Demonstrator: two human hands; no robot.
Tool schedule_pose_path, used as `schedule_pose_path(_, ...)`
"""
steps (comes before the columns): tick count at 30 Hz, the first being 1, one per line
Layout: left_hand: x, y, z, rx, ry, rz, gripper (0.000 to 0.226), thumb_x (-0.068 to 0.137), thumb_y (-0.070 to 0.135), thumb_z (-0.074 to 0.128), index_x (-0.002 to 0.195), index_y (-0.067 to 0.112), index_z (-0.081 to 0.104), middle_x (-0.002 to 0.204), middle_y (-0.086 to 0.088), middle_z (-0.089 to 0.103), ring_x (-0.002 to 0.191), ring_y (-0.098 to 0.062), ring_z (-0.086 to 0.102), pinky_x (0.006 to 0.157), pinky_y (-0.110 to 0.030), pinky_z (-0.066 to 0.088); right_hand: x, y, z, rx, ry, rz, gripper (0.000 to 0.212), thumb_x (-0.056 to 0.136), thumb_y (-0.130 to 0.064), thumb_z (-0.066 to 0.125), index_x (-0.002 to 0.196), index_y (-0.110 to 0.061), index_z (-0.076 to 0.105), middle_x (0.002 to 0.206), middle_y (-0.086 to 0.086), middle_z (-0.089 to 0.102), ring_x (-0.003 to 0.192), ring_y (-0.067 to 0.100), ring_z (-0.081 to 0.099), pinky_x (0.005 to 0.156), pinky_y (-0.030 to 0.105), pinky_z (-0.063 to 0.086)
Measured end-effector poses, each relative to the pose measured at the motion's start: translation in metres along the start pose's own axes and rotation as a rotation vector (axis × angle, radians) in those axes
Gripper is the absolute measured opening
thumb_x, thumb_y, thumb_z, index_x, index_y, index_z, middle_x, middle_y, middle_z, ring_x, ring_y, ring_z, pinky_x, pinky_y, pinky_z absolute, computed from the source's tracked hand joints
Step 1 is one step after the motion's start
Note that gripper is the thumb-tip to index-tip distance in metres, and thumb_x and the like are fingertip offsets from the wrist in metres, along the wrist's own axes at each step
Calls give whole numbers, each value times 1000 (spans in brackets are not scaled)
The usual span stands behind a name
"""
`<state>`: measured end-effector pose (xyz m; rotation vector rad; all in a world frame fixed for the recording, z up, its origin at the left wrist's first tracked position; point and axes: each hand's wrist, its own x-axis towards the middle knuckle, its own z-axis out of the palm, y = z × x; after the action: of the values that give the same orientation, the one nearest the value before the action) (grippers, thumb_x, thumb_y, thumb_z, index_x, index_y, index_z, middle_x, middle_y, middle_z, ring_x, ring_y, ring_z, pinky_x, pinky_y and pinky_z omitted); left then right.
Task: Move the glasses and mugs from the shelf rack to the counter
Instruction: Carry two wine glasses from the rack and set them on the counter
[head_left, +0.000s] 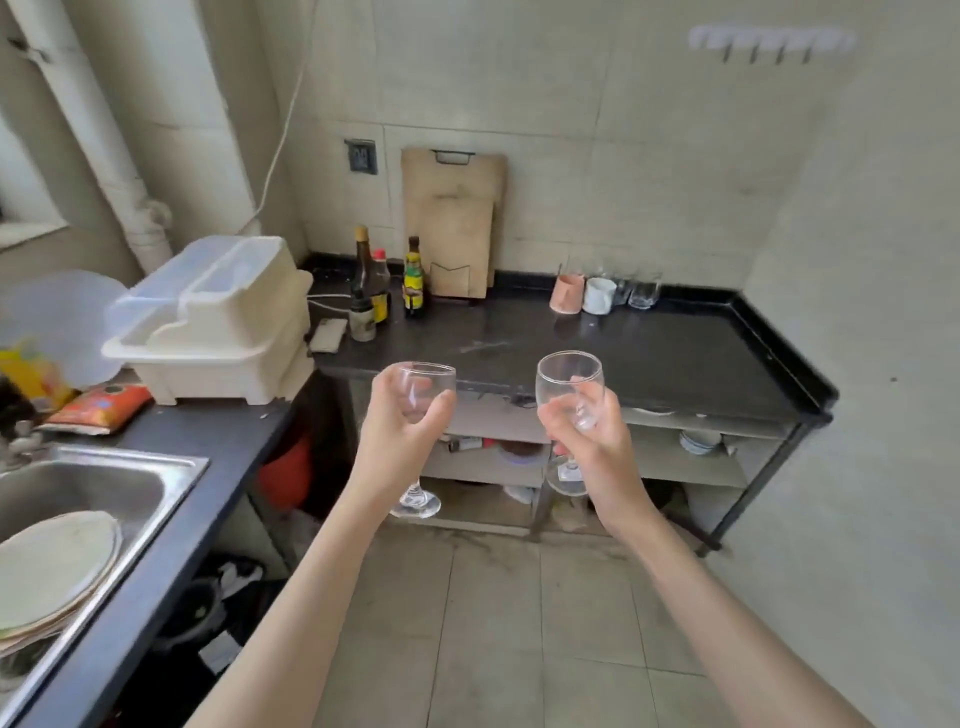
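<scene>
Two clear wine glasses are held upright in the air, short of the black tabletop (675, 358). The left hand (402, 421) has its fingers wrapped around the bowl of the left wine glass (422, 395); the right hand (587, 441) grips the bowl of the right wine glass (570, 384) likewise. Both forearms extend forward. At the tabletop's rear stand a pink mug (567, 293), a white mug (599, 295) and clear tumblers (644, 293). Bottles (414, 280) and cutting boards (452, 218) stand further left against the tiled wall. A steel sink (78, 493) lies at left.
</scene>
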<state>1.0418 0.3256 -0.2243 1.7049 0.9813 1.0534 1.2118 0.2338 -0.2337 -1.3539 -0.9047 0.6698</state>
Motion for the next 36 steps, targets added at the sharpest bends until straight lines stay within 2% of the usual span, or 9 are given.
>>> schedule_pose_path(1,18,-5,11,-10,-2,10,41,84,22,59,112,-4,46,96,-24,50,80,-26,50,75,-41,44,15,6,-8,-2,20,3,48,80,-28,67,122,-23,42,108,4,59,93,17,57,78,29,48)
schedule_pose_path(5,96,-23,57,-75,-4,22,37,84,27,60,117,20,45,112,-1,54,93,-3,55,75,-19,43,91,30,-33,-47,69,15,43,79,-28,68,116,-26,46,110,10,59,104,29,57,93,44,45)
schedule_pose_path(8,165,-32,85,-76,-46,36,38,84,27,61,117,24,43,114,3,52,89,6,55,67,-11,44,156,40,-42,-75,104,-13,38,78,-27,69,110,-32,48,107,9,60,102,30,58,88,41,48)
schedule_pose_path(13,273,-36,127,-49,-133,46,43,84,28,60,122,18,41,120,-3,51,94,-3,55,76,-24,47,249,49,-63,-83,163,7,42,79,-28,69,114,-31,48,104,0,61,101,27,59,88,41,50)
schedule_pose_path(17,328,-45,172,-12,-243,47,33,83,22,58,110,7,48,111,-23,51,77,-8,53,71,-26,45,302,62,-93,-87,236,49,35,80,-23,68,106,-36,48,106,6,60,89,25,63,81,33,53)
schedule_pose_path(20,360,-58,206,-34,-298,30,29,83,22,58,109,22,47,114,-9,52,84,-5,57,70,-23,47,339,76,-121,-101,290,83,35,81,-23,68,108,-32,48,108,9,59,79,22,64,81,34,53)
schedule_pose_path(29,471,-82,328,-11,-369,-48,32,84,16,58,109,1,46,98,-12,48,74,-14,51,69,-28,44,476,134,-221,-123,282,160,42,79,-22,69,115,-23,47,112,8,61,87,20,63,88,40,51)
schedule_pose_path(32,508,-88,374,-40,-297,-130,45,78,26,64,116,14,44,113,-13,57,95,-20,60,87,-46,50,534,156,-266,-155,245,203,48,77,-28,71,118,-25,45,112,-3,62,95,14,59,80,27,47)
schedule_pose_path(36,551,-94,445,44,-298,-187,44,81,23,67,116,17,42,111,-1,60,98,-15,63,89,-47,51,600,185,-325,-234,159,279,51,73,-39,72,116,-34,43,108,-20,56,100,-2,53,72,18,39)
